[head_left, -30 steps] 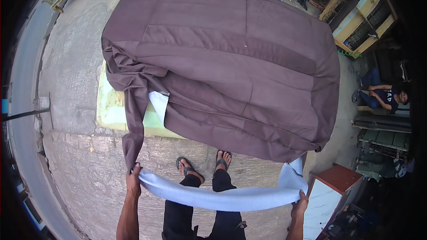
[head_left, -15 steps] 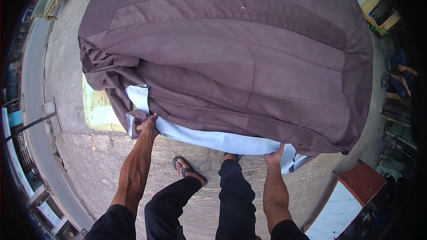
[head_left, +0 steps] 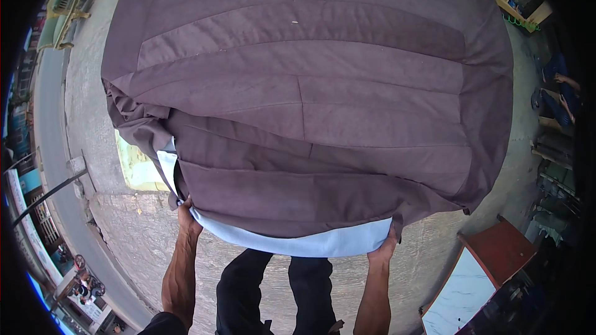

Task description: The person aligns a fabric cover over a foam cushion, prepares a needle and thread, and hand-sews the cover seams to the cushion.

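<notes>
From where I stand, the brown cover (head_left: pixel 298 111) is directly in front of the person, draped over a bulky form and reaching forward from the fingertips. Its long axis runs side to side, across the line of the forearms. The pale blue band (head_left: pixel 304 246) lies along its near edge, roughly parallel to that axis, and bows toward the legs (head_left: pixel 310 291) between the two grips.

Left hand (head_left: pixel 190 218): clamped on the band's left end, thumb uppermost; the tips of the other fingers are hidden. Right hand (head_left: pixel 385 247): clamped on the right end, the fingers closed on the edge and partly out of sight. The hands are well apart, and the band spans the gap. Neither is nearer to the band, since each holds one end.

Relative to the bulk of the cover, the left hand sits slightly farther forward. It is also the nearer one to the pale flap (head_left: pixel 168 167) and to the yellow-green block (head_left: pixel 138 164), which shows from under the bunched left side. The right hand is nearer to the cover's right near corner, which lies ahead of it and farther right.

A cabinet (head_left: pixel 506 245) with a red-brown top stands to the right, apart from the cloth. Whether the band is stitched to the cover along its whole length, I cannot tell.
</notes>
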Tool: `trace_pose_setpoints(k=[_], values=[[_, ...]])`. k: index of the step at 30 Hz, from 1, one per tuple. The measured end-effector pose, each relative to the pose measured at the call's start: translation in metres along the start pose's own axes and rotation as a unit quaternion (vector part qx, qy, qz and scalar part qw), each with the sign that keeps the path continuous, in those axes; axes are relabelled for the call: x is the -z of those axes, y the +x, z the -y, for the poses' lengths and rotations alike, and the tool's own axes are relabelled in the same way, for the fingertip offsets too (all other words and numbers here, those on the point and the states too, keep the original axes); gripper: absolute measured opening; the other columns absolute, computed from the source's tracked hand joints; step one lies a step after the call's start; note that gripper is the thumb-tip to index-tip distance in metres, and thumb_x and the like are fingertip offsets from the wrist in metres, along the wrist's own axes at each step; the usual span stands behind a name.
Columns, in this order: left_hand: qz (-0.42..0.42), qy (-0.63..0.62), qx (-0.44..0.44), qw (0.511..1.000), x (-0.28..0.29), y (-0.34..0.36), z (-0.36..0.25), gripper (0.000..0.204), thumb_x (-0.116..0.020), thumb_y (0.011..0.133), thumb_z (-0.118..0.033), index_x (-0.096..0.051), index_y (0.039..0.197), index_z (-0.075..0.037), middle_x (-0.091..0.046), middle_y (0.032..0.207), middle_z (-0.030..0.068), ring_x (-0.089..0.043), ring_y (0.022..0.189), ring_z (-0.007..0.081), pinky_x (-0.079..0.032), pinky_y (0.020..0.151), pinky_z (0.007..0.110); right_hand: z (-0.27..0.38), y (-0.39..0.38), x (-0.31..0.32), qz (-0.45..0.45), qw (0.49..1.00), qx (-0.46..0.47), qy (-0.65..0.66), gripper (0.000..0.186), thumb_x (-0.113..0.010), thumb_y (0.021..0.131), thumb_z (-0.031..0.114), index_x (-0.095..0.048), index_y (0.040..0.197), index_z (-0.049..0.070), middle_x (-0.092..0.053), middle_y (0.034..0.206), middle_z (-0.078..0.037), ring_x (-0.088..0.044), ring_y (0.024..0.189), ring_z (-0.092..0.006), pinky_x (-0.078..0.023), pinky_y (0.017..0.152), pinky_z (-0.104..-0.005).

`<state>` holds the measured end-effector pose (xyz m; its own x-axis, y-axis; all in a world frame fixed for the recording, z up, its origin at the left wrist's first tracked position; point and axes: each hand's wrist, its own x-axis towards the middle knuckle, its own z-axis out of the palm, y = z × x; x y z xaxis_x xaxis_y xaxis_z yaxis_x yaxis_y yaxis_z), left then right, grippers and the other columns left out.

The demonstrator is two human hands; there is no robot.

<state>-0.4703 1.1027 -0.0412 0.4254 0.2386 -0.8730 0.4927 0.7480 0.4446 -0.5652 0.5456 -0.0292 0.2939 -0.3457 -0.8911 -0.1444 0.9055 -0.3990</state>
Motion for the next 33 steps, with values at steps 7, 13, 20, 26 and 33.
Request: trace_pose_setpoints(k=[7, 13, 20, 26, 33], values=[[-0.052, 0.037, -0.008, 0.998, 0.051, -0.247, -0.026, 0.065, -0.052, 0.097, -0.035, -0.035, 0.148, 0.001, -0.051, 0.141, 0.0198, -0.053, 0.126, 0.0357, -0.042, 0.111, 0.046, 0.021, -0.216, 0.088, -0.045, 0.959, -0.035, -0.277, 0.063, -0.052, 0.096, 0.049, -0.046, 0.141, 0.005, -0.051, 0.139, -0.014, -0.054, 0.123, -0.0354, -0.047, 0.1, -0.0517], [-0.178, 0.263, -0.027, 0.948, 0.05, -0.275, -0.06, 0.073, -0.067, 0.085, -0.023, -0.037, 0.147, 0.003, -0.054, 0.136, 0.0214, -0.057, 0.12, 0.035, -0.044, 0.109, 0.044, 0.059, -0.254, 0.089, -0.126, 0.981, -0.035, -0.141, 0.038, -0.07, 0.08, 0.011, -0.061, 0.116, 0.003, -0.066, 0.112, -0.009, -0.063, 0.109, -0.0264, -0.049, 0.099, -0.0436], [-0.147, 0.206, 0.004, 0.967, 0.062, -0.238, -0.07, 0.062, -0.059, 0.087, -0.014, -0.039, 0.139, 0.012, -0.056, 0.13, 0.0257, -0.06, 0.113, 0.0365, -0.047, 0.105, 0.044, 0.067, -0.229, 0.039, -0.171, 0.981, -0.047, -0.072, 0.038, -0.063, 0.082, 0.012, -0.058, 0.119, 0.004, -0.064, 0.117, -0.01, -0.062, 0.106, -0.0303, -0.051, 0.094, -0.0451], [-0.126, 0.179, 0.037, 0.975, -0.125, -0.149, -0.154, 0.029, -0.055, 0.086, -0.004, -0.053, 0.115, -0.002, -0.058, 0.098, 0.0153, -0.059, 0.092, 0.031, -0.052, 0.092, 0.048, 0.136, -0.151, -0.197, -0.094, 0.952, 0.17, -0.235, 0.032, -0.059, 0.087, 0.011, -0.059, 0.118, 0.003, -0.062, 0.109, -0.01, -0.063, 0.098, -0.026, -0.054, 0.086, -0.042], [0.375, 0.004, -0.353, 0.857, -0.528, -0.182, -0.447, 0.062, -0.05, 0.1, -0.046, -0.038, 0.139, 0.001, -0.036, 0.148, 0.0246, -0.03, 0.142, 0.0403, -0.019, 0.119, 0.058, 0.295, -0.197, -0.69, 0.489, 0.825, 0.273, -0.078, 0.07, -0.071, 0.09, 0.04, -0.045, 0.14, -0.002, -0.058, 0.134, -0.017, -0.057, 0.123, -0.0327, -0.036, 0.114, -0.0486]])
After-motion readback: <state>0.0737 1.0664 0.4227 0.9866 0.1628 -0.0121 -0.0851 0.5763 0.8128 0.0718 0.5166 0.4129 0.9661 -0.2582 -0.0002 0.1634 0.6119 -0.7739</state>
